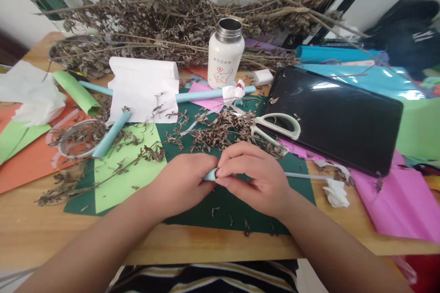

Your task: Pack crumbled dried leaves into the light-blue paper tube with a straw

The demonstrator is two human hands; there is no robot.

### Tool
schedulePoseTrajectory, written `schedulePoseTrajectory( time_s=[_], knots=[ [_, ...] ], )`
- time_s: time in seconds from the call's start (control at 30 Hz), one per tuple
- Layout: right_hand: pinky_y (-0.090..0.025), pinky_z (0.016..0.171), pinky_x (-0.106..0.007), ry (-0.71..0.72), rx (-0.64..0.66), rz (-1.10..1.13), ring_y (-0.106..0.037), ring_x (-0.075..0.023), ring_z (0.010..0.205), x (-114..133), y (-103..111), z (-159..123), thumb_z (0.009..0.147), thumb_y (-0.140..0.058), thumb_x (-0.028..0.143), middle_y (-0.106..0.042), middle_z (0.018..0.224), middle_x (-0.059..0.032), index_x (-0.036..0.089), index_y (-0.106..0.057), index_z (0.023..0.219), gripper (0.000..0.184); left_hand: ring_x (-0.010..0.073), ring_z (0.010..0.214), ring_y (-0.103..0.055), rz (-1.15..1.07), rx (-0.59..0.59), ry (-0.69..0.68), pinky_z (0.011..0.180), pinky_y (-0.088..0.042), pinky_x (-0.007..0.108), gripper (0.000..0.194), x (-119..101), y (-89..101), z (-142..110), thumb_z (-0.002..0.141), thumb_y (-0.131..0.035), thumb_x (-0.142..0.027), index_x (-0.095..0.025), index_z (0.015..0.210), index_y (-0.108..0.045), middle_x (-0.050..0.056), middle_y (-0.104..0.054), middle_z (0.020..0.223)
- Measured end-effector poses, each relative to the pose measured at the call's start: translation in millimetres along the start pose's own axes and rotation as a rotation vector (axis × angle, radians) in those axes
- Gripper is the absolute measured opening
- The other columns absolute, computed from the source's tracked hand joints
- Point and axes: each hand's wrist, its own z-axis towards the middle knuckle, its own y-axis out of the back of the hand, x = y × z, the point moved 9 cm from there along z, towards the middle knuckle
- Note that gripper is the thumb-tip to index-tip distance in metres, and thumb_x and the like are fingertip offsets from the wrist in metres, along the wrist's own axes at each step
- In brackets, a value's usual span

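Note:
My left hand [187,183] is closed around a short light blue paper tube [209,175], whose end shows between my two hands. The fingertips of my right hand [254,176] are pinched together at that end, touching the tube's mouth, where something dark shows. What sits between those fingertips is hidden. Just beyond my hands lies a heap of crumbled dried leaves [220,130] on a dark green mat [192,217]. Scissors with pale handles [292,128] rest at the heap's right side, their blades covered by leaves.
A white open bottle [226,57] stands behind the heap. Bundles of dried stems [154,18] span the back. A black tablet [340,114] lies at right. Another blue tube [112,135] leans by a tape roll [63,149] at left. Pink paper [398,197] hangs near the front edge.

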Motion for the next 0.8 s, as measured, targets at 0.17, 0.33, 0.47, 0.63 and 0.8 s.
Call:
schedulePoseTrajectory(
  time_s=[0.17, 0.33, 0.47, 0.63, 0.8],
  knots=[
    [-0.042, 0.065, -0.021, -0.186, 0.063, 0.181, -0.050, -0.0083, 0.072, -16, -5, -2, 0.072, -0.053, 0.011, -0.049, 0.075, 0.0001, 0.018, -0.052, 0.072, 0.008, 0.0091, 0.050, -0.049, 0.071, -0.022, -0.039, 0.047, -0.035, 0.017, 0.011, -1, 0.8, -2, 0.071, -0.044, -0.013, -0.015, 0.061, -0.046, -0.003, -0.050, 0.055],
    [-0.038, 0.058, -0.023, -0.560, 0.206, 0.343, -0.042, -0.0087, 0.067, -51, -23, -20, 0.069, -0.055, 0.017, -0.043, 0.080, 0.0021, 0.023, -0.041, 0.086, 0.023, 0.0144, 0.061, -0.056, 0.213, 0.066, -0.141, 0.053, -0.041, 0.022, 0.014, -4, -10.0, -4, 0.076, -0.039, -0.014, -0.016, 0.073, -0.053, 0.000, -0.058, 0.067],
    [-0.034, 0.054, -0.022, -0.654, 0.354, 0.296, -0.037, -0.0081, 0.061, -61, -33, -28, 0.068, -0.057, 0.022, -0.039, 0.074, 0.0041, 0.022, -0.038, 0.078, 0.022, 0.0184, 0.056, -0.056, 0.393, 0.177, -0.165, 0.049, -0.042, 0.028, 0.011, -4, -23.4, -4, 0.075, -0.041, -0.014, -0.016, 0.072, -0.051, 0.001, -0.057, 0.064],
    [-0.032, 0.057, -0.022, -0.587, 0.346, 0.148, -0.037, -0.0086, 0.063, -53, -29, -20, 0.064, -0.055, 0.008, -0.040, 0.069, 0.0041, 0.019, -0.031, 0.059, 0.027, 0.0199, 0.053, -0.056, 0.465, 0.260, -0.141, 0.046, -0.041, 0.029, 0.009, -1, -31.6, -4, 0.072, -0.043, -0.011, -0.016, 0.075, -0.051, 0.002, -0.058, 0.066],
    [-0.035, 0.055, -0.021, -0.547, 0.277, 0.372, -0.040, -0.0080, 0.064, -46, -20, -16, 0.068, -0.057, 0.017, -0.043, 0.079, 0.0013, 0.019, -0.039, 0.064, 0.019, 0.0129, 0.051, -0.051, 0.209, 0.029, -0.197, 0.047, -0.038, 0.022, 0.013, -13, -7.7, -6, 0.077, -0.038, -0.014, -0.016, 0.068, -0.047, 0.000, -0.053, 0.059]
  ],
)
